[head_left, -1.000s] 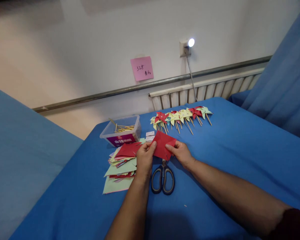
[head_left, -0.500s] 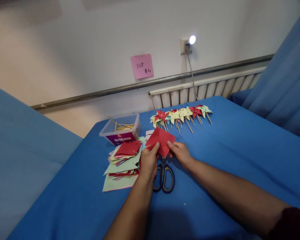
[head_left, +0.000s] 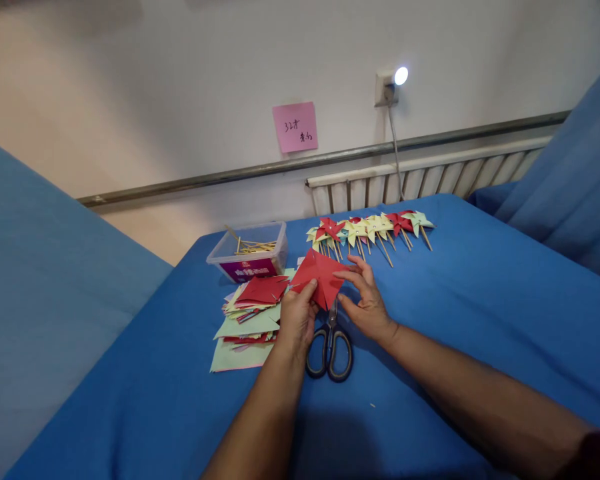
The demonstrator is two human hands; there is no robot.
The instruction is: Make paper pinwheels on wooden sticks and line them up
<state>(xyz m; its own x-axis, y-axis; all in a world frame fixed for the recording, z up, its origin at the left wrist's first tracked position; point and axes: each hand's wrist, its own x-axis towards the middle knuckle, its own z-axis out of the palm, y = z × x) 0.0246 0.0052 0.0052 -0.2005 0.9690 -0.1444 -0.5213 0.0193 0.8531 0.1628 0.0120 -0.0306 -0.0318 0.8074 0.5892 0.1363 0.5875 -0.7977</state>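
A red paper square (head_left: 319,278) is held above the blue table (head_left: 470,313), turned like a diamond. My left hand (head_left: 297,319) pinches its lower left edge. My right hand (head_left: 365,301) touches its right side with the fingers spread, the fingertips on the paper's corner. Black-handled scissors (head_left: 329,345) lie shut on the table just under both hands. A messy pile of cut paper squares (head_left: 247,320), red, green and pink, lies left of my left hand.
A row of finished paper pinwheels on wooden sticks (head_left: 370,232) lies beyond the hands. A clear plastic box of sticks (head_left: 248,254) stands at the back left. Behind are a wall with a pink note (head_left: 295,127), a radiator (head_left: 420,179) and a plugged-in light (head_left: 394,81).
The red paper has been turned from a slanted rectangle to a diamond and lifted slightly away from me. My right hand has loosened from a pinch to spread fingers on the paper's right side.
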